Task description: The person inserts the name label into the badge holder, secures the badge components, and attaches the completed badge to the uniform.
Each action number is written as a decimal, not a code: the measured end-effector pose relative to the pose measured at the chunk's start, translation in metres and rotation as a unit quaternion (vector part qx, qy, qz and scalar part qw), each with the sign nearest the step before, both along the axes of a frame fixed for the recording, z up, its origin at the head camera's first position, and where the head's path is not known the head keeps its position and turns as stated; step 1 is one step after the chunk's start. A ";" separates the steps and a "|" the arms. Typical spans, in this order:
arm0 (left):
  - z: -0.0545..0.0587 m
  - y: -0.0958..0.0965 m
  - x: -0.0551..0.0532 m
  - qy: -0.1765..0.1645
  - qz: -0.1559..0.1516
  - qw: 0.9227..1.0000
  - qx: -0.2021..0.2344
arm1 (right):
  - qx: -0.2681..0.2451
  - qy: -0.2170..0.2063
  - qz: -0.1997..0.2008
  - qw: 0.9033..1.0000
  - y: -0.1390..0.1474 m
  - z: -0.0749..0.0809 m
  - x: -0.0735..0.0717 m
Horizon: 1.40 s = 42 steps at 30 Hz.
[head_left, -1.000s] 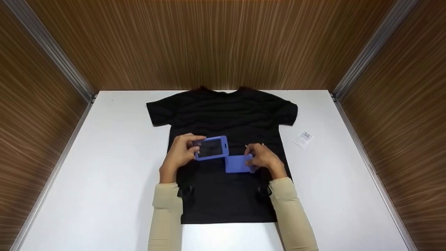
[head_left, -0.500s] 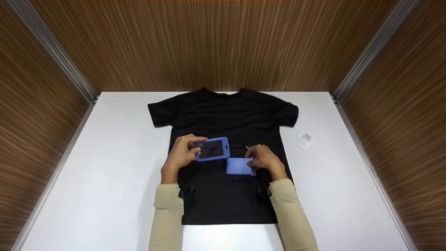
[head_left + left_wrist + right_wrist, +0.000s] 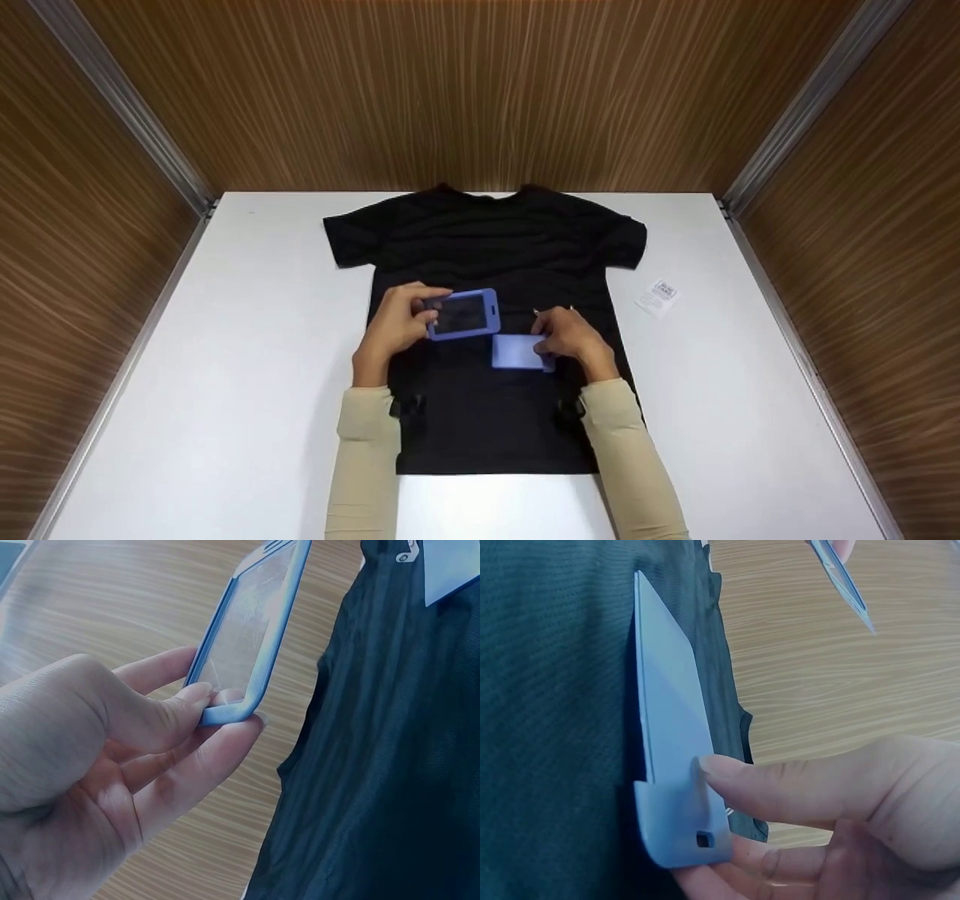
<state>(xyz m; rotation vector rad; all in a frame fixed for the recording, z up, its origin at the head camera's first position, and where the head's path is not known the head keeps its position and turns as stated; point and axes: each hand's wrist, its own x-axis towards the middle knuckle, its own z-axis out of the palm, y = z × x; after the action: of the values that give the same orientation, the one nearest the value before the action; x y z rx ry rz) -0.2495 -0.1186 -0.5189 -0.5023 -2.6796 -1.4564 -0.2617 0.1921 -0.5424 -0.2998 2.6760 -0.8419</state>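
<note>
My left hand (image 3: pixel 394 326) pinches one end of a blue badge holder frame (image 3: pixel 492 311) between thumb and fingers. The frame has a clear window and a small slot at its far end. In the left wrist view the badge holder (image 3: pixel 247 637) is tilted, its window scratched or creased. My right hand (image 3: pixel 574 335) holds a flat blue panel (image 3: pixel 516 351) by its right end, just below and right of the frame. Seen from the right wrist, that panel (image 3: pixel 671 682) has a raised end piece with a slot, and my thumb lies on it. The two blue parts are apart.
A black T-shirt (image 3: pixel 495 427) lies spread on the white table (image 3: pixel 247 360) beneath both hands. To its right rests a small white printed card (image 3: pixel 660 298). Wood-patterned walls (image 3: pixel 480 97) enclose the back and both sides.
The head view has shifted slightly. Both hands keep their holds and stay nearly in place over the shirt.
</note>
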 end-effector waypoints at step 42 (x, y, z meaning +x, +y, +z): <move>0.006 0.005 0.005 0.052 -0.018 0.998 -0.007 | 0.058 0.007 0.001 0.998 -0.005 0.006 0.009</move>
<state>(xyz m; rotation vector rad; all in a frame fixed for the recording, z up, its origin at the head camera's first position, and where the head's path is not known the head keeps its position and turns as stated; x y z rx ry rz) -0.2443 -0.1139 -0.5131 -0.6130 -2.6151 -1.3820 -0.2529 0.1874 -0.5368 -0.2812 2.7247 -0.6829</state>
